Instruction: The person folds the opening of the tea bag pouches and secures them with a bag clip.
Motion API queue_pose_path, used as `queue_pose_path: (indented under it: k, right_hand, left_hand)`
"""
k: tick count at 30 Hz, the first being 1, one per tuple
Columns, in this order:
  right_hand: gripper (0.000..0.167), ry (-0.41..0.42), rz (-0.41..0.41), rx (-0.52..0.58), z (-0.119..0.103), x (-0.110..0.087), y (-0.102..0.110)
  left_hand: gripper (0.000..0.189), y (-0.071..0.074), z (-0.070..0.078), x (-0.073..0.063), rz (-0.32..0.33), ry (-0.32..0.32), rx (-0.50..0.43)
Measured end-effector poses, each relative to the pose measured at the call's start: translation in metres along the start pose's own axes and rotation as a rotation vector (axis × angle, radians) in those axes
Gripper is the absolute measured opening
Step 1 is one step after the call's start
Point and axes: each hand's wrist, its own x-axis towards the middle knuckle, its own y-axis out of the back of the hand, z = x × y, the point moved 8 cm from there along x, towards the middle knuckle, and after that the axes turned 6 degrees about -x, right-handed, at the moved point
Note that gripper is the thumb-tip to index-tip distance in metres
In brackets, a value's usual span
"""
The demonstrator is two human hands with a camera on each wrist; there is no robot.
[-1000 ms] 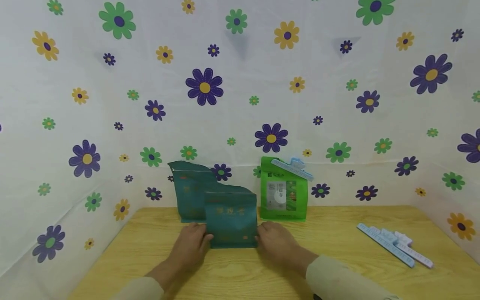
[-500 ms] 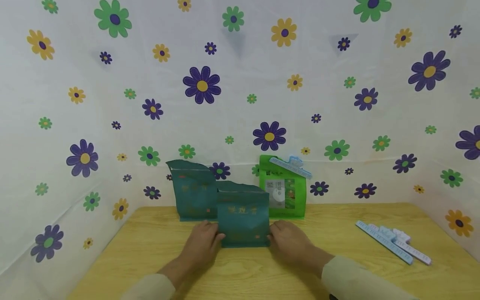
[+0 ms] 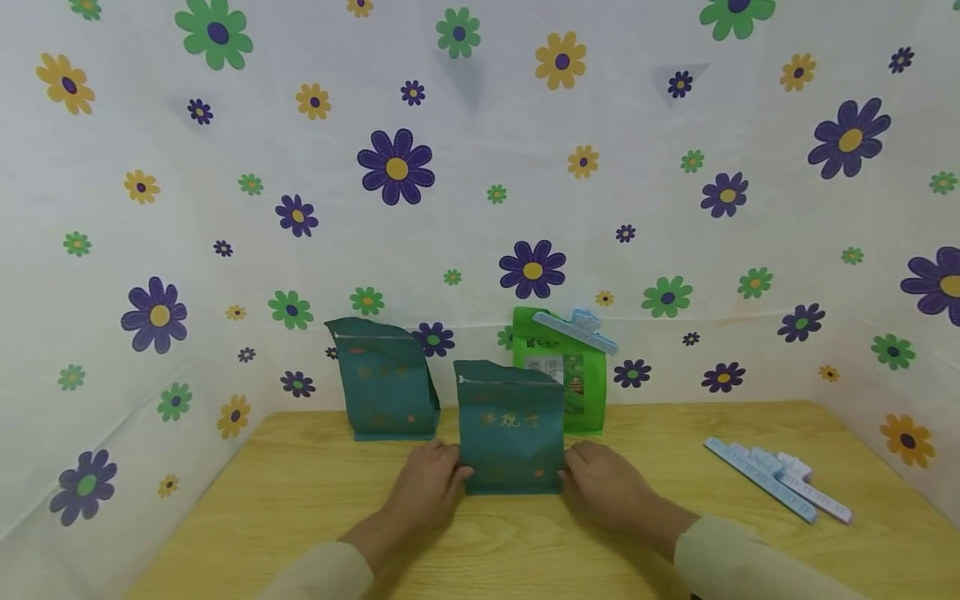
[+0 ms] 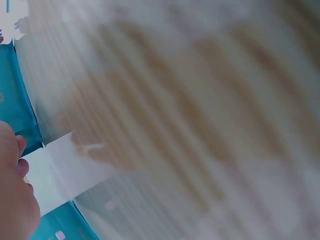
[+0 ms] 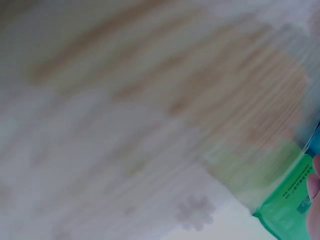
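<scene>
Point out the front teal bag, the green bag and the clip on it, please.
Front teal bag (image 3: 512,442), head view: middle of its front panel.
Green bag (image 3: 588,387), head view: uncovered right part of its front.
Clip (image 3: 576,332), head view: middle of its long bar.

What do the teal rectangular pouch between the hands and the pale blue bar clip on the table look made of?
Teal pouch: matte, probably plastic film or coated paper; its thin top edge curves. Pale blue clip: likely dull hard plastic; its bar runs straight.
</scene>
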Motion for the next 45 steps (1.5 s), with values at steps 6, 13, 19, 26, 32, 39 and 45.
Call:
queue_pose_path:
  k: [6,13,19,26,32,39,45]
  right_hand:
    - [0.009,0.005,0.011,0.006,0.007,-0.010,0.005]
    - [0.006,-0.036,-0.053,0.044,0.018,-0.023,0.009]
    - [0.005,-0.051,-0.044,0.053,0.026,-0.034,0.013]
    - [0.004,-0.057,-0.110,0.069,0.034,-0.049,0.003]
    - [0.004,-0.105,-0.052,0.142,0.043,-0.051,0.010]
    - [0.004,-0.107,-0.087,0.207,0.047,-0.053,0.007]
    - [0.006,-0.065,-0.016,0.149,0.041,-0.049,0.010]
  left_hand:
    - [0.018,-0.004,0.011,0.006,-0.006,-0.013,0.010]
    - [0.020,-0.010,0.025,0.014,-0.032,-0.018,-0.005]
    - [0.020,-0.018,0.036,0.020,-0.057,-0.030,0.007]
    - [0.018,-0.026,0.041,0.023,-0.041,-0.047,0.009]
    - [0.017,-0.028,0.045,0.026,-0.034,-0.060,0.002]
    - [0.018,-0.033,0.048,0.029,-0.073,-0.035,-0.006]
    - [0.019,-0.034,0.043,0.028,-0.077,0.000,-0.006]
